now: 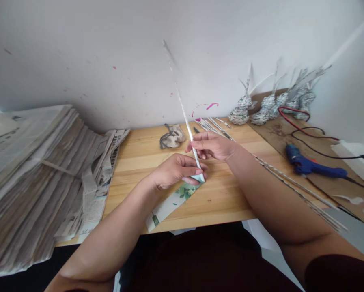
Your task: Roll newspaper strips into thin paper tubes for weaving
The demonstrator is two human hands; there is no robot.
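Note:
A long thin white rolled-paper stick (182, 106) slants up and to the left between my hands. My right hand (214, 145) is closed, its thumb and fingers pinching the stick's lower part. Below it, my left hand (177, 169) is closed on the top end of a printed paper strip (172, 202), where the strip meets the stick's bottom. The strip is white and pale green with a leaf print, and it trails down toward the table's front edge. My left fingers partly hide where strip and stick meet.
On the wooden table (133, 162) lie a crumpled cloth (172, 136) and more paper sticks (291, 182). Stacked newspapers (38, 162) fill the left side. At right, a blue glue gun (315, 165) with cables rests on cardboard (279, 142), near woven paper figures (240, 111) by the wall.

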